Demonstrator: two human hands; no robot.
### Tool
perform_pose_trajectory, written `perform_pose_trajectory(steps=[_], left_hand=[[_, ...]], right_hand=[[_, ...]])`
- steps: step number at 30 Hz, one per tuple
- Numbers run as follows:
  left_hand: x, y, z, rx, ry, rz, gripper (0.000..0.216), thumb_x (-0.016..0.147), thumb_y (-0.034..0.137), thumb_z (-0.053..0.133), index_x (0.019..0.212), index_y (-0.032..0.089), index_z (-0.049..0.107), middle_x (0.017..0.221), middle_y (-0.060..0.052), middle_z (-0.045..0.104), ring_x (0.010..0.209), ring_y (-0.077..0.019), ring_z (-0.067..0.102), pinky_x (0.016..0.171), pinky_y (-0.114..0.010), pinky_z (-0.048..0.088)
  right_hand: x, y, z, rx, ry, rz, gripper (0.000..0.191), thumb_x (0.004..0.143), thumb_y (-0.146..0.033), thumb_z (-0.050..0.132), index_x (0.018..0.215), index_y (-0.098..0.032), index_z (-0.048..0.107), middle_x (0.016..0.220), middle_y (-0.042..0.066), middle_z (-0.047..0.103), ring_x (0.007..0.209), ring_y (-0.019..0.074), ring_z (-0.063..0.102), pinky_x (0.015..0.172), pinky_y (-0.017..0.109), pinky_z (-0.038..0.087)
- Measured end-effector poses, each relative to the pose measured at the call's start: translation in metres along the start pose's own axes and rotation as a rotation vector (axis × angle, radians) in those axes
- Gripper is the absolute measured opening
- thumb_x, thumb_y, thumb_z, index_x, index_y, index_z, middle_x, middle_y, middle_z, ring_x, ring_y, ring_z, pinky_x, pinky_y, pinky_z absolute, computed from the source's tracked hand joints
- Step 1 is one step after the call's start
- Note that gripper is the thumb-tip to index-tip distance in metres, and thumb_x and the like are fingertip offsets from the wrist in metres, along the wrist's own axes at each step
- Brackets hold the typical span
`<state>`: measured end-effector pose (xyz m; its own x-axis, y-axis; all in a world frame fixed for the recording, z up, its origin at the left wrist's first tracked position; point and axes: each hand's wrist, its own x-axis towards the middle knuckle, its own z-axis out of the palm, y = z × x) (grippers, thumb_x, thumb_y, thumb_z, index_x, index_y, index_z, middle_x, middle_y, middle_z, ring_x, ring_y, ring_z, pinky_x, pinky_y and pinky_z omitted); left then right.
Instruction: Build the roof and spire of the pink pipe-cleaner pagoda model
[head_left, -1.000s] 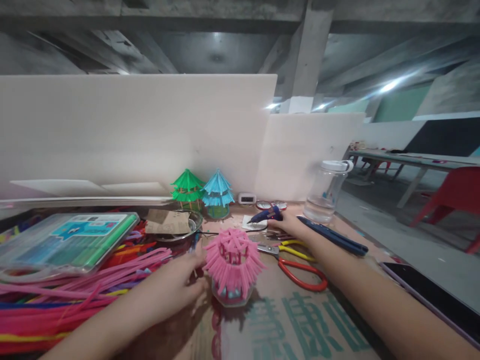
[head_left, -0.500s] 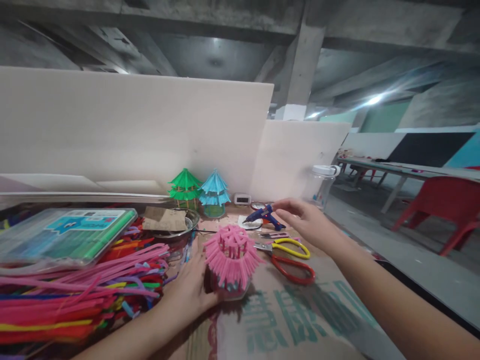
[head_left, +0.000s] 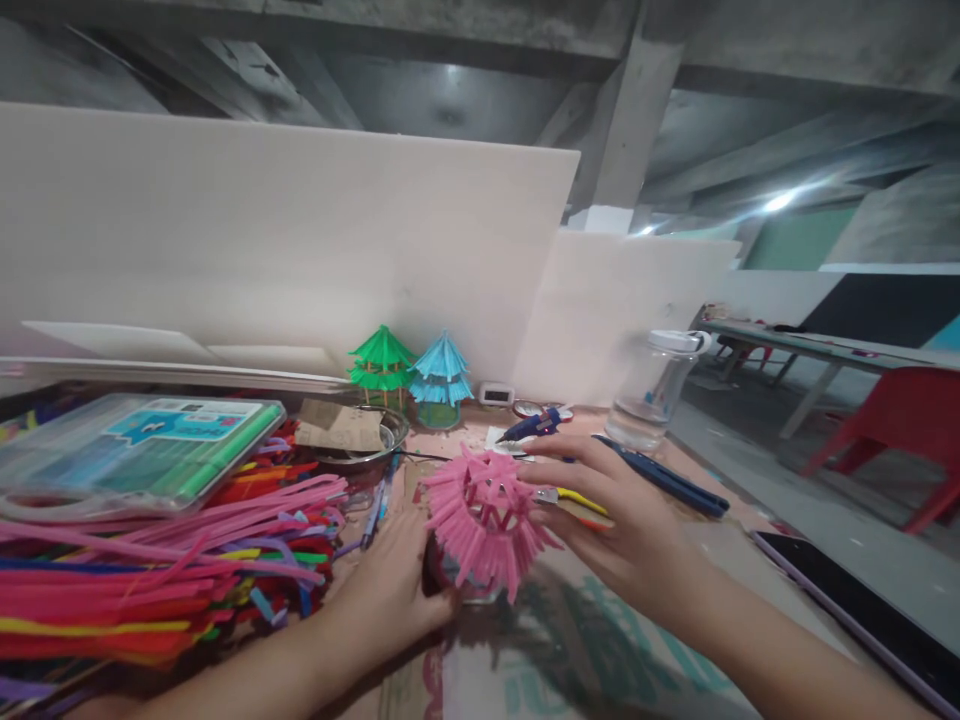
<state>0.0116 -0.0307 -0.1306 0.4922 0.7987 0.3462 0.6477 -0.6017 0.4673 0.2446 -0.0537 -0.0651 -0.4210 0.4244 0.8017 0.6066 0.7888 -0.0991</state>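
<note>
A small pink pavilion model (head_left: 487, 530), its tiered roof made of fuzzy pipe-cleaner strips, stands tilted in front of me on a clear base. Around the left side of that base, my left hand (head_left: 386, 585) is closed, thumb at the front. My right hand (head_left: 637, 530) is open at the model's right, fingers stretched toward the roof; whether the tips touch it I cannot tell. Partly behind the right hand lie scissors (head_left: 581, 500) with yellow and red handles. Beyond the fingers sits a blue glue gun (head_left: 534, 426).
Green (head_left: 382, 362) and blue (head_left: 441, 375) pavilion models stand at the back. Pipe cleaners (head_left: 180, 590) and a marker case (head_left: 142, 450) fill the left. A metal bowl (head_left: 401, 432), a water bottle (head_left: 641, 400), a dark blue cutter (head_left: 667, 480) and a phone (head_left: 862, 610) lie around.
My right hand has moved from beside the glue gun back toward me, to the pink model's right side, now covering much of the scissors. The model has tilted; the left hand keeps its hold.
</note>
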Motion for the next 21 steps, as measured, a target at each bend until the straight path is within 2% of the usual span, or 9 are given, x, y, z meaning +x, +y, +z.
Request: perform_pose_trajectory(steps=[7, 12, 15, 18, 21], left_hand=[[-0.0003, 0.0005, 0.0008, 0.049, 0.008, -0.017, 0.040, 0.072, 0.025, 0.060, 0.112, 0.023, 0.054, 0.116, -0.010, 0.063, 0.113, -0.0308, 0.057, 0.097, -0.044, 0.048], [0.0014, 0.0009, 0.0009, 0.021, 0.039, 0.056, 0.049, 0.072, 0.024, 0.061, 0.120, 0.024, 0.050, 0.124, -0.010, 0.060, 0.120, -0.0312, 0.054, 0.102, -0.045, 0.044], [0.0003, -0.0005, 0.0014, 0.043, 0.039, 0.065, 0.047, 0.074, 0.026, 0.059, 0.120, 0.025, 0.049, 0.128, -0.009, 0.058, 0.120, -0.0306, 0.053, 0.102, -0.044, 0.044], [-0.0008, -0.0028, 0.0024, 0.081, 0.051, 0.059, 0.045, 0.074, 0.026, 0.059, 0.118, 0.025, 0.049, 0.125, -0.010, 0.058, 0.113, -0.0304, 0.057, 0.095, -0.043, 0.048], [-0.0008, -0.0038, 0.0031, 0.098, 0.051, 0.036, 0.036, 0.073, 0.026, 0.059, 0.108, 0.024, 0.052, 0.110, -0.009, 0.062, 0.099, -0.0289, 0.061, 0.085, -0.042, 0.052]], right_hand=[[0.0013, -0.0012, 0.0049, -0.042, 0.008, -0.055, 0.021, 0.090, -0.019, 0.055, 0.104, -0.027, 0.068, 0.109, 0.009, 0.067, 0.100, 0.0214, 0.063, 0.082, 0.039, 0.054], [-0.0020, 0.0015, 0.0083, 0.039, 0.006, -0.038, 0.025, 0.089, -0.014, 0.056, 0.105, -0.028, 0.067, 0.110, 0.007, 0.066, 0.104, 0.0211, 0.061, 0.086, 0.039, 0.052], [-0.0024, 0.0016, 0.0077, 0.041, 0.032, -0.033, 0.023, 0.089, -0.016, 0.058, 0.107, -0.028, 0.067, 0.107, 0.007, 0.066, 0.102, 0.0202, 0.062, 0.086, 0.038, 0.052], [-0.0016, 0.0007, 0.0066, 0.012, 0.052, -0.050, 0.020, 0.088, -0.015, 0.059, 0.104, -0.026, 0.067, 0.106, 0.008, 0.066, 0.099, 0.0198, 0.062, 0.084, 0.036, 0.052], [-0.0013, 0.0000, 0.0068, -0.002, 0.037, -0.058, 0.018, 0.089, -0.015, 0.058, 0.100, -0.026, 0.067, 0.108, 0.008, 0.066, 0.100, 0.0201, 0.061, 0.085, 0.037, 0.051]])
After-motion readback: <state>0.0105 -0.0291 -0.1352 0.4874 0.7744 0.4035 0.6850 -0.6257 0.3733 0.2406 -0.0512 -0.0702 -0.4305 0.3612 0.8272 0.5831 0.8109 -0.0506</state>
